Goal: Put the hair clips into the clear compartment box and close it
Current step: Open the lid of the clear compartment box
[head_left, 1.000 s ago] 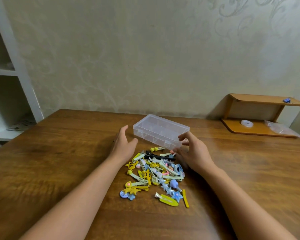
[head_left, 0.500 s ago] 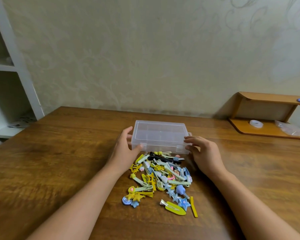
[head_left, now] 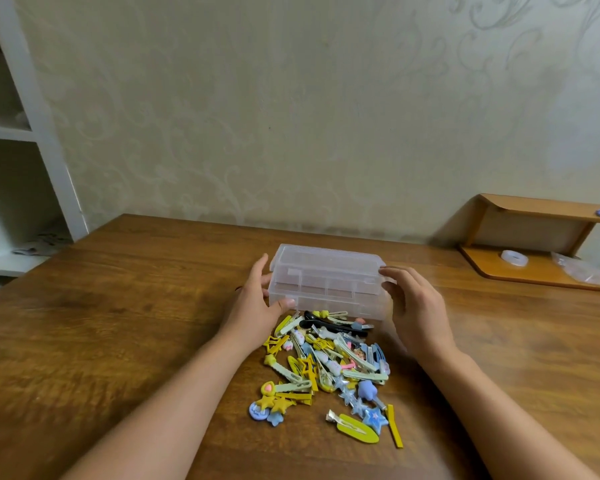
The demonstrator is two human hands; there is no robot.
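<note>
Clear box point(head_left: 328, 282), both hands gripping ends

Single view only: head-worn wide-angle camera, looking forward and down across wooden table point(head_left: 118, 323) toward patterned wall point(head_left: 291, 116); both forearms enter from bottom edge, left hand point(head_left: 253, 303) and right hand point(head_left: 416, 306) near frame centre, at arm's reach; clear compartment box point(head_left: 328, 282) between hands, hair clips point(head_left: 326, 365) nearer camera; white shelving point(head_left: 32, 133) at left edge, wooden shelf point(head_left: 534, 237) at right edge; wide lens bends outer edges; no second view, no shared part.
</note>
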